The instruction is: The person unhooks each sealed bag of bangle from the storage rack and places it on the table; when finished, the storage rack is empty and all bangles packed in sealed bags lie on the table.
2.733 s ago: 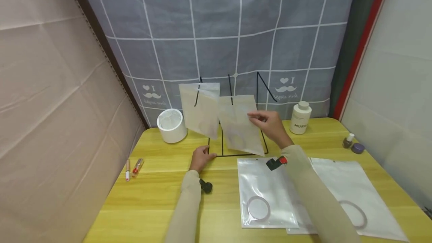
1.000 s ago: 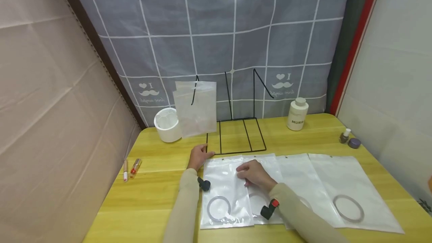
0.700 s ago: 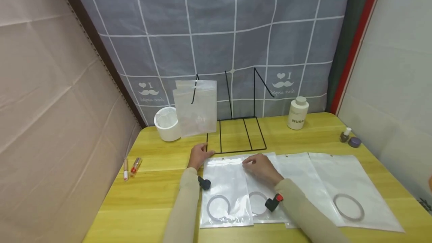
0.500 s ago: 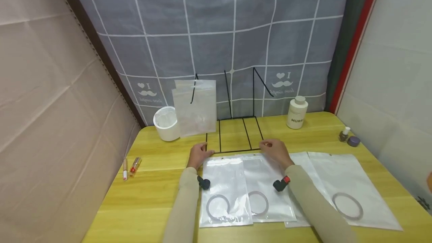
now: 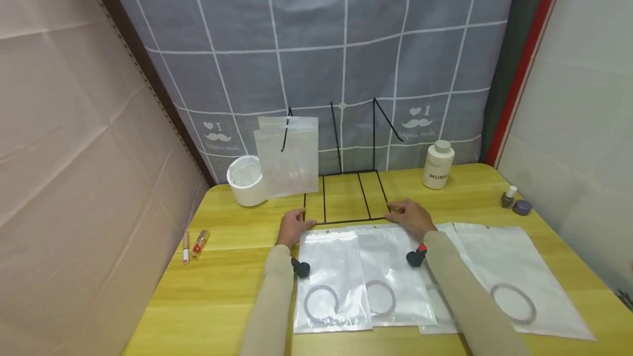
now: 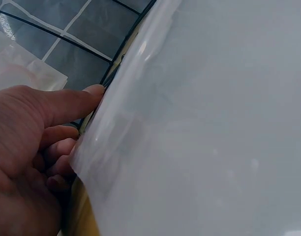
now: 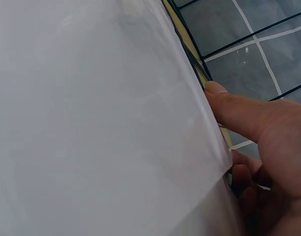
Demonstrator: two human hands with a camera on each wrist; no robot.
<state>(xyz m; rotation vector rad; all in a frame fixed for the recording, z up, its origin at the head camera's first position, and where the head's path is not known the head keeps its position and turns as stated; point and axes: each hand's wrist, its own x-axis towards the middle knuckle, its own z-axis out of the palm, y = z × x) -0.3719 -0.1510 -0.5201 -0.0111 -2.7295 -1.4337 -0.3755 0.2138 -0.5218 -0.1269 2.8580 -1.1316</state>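
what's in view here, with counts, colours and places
wire rack: one, black, centre
hanging bags: at least two, translucent white, rack's left hook
flat bags: four visible, white, overlapping, front centre to right
rings: three clear, pale, inside flat bags
tub: one, white, left rear
bottle: one, white, right rear
small bottle: one, dark, pale cap, right
small pot: one, purple, beside it
slim tubes: two, pinkish and red, left
table: one, yellow, beneath
wall sheets: three, grey behind, beige left, white right
sleeves: two, beige, front
wrist cameras: two, black, wrists
left hand: one, bare, rack's left front corner
right hand: one, bare, rack's right front corner
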